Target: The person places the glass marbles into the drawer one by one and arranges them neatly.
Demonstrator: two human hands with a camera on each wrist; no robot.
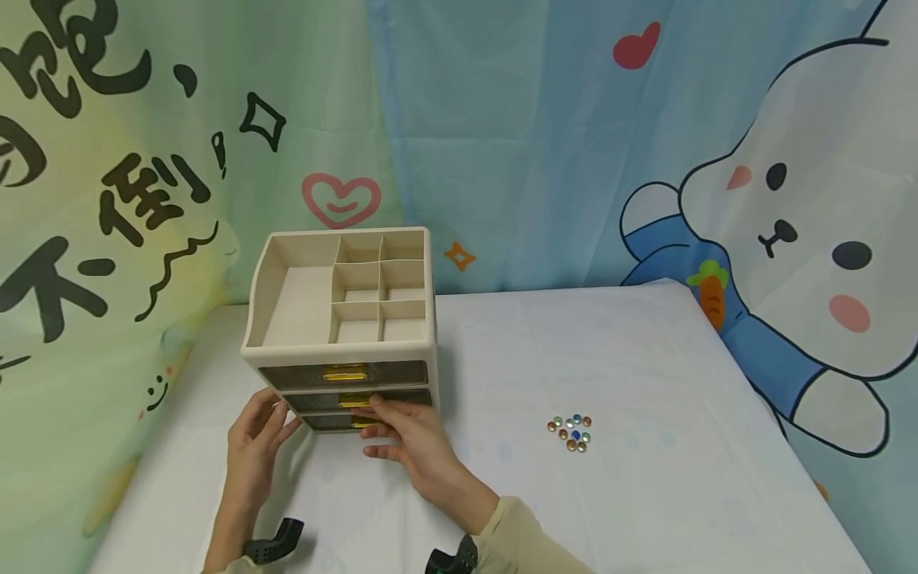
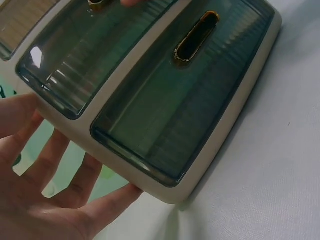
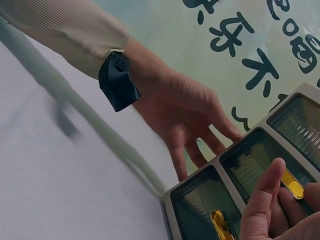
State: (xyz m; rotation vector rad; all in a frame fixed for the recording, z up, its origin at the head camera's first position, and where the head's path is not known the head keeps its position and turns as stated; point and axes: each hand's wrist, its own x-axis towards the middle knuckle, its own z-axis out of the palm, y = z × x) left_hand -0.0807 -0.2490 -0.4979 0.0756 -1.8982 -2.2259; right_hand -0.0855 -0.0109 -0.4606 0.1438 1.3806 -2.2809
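Wrist-worn black mounts sit lowest in the head view, on both forearms.

Left hand: fingers straight and spread, fingertips touching the lower left corner of the organiser. Nothing gripped. Cream sleeve shows behind its wrist.

Organiser: cream plastic box standing upright on the desk, left of centre, close to the backdrop. Open top tray, one long compartment on the left, six small ones on the right. Three smoked, see-through drawer fronts stacked below, each with a gold handle. Top drawer looks shut. Whether the middle one is pulled out at all, cannot tell.

Right hand: fingers bent against the drawer fronts, low on the organiser. Right wrist view shows the fingertips on the gold handle of the middle drawer, thumb lying up over its front. Bottom drawer handle sits bare just beside the thumb.

Beads: small cluster of coloured glass ones, brown, blue and green, lying on the desk well apart to the right of the organiser.

Backdrop: printed cloth, green with black characters on the left, blue with a white cartoon rabbit on the right.
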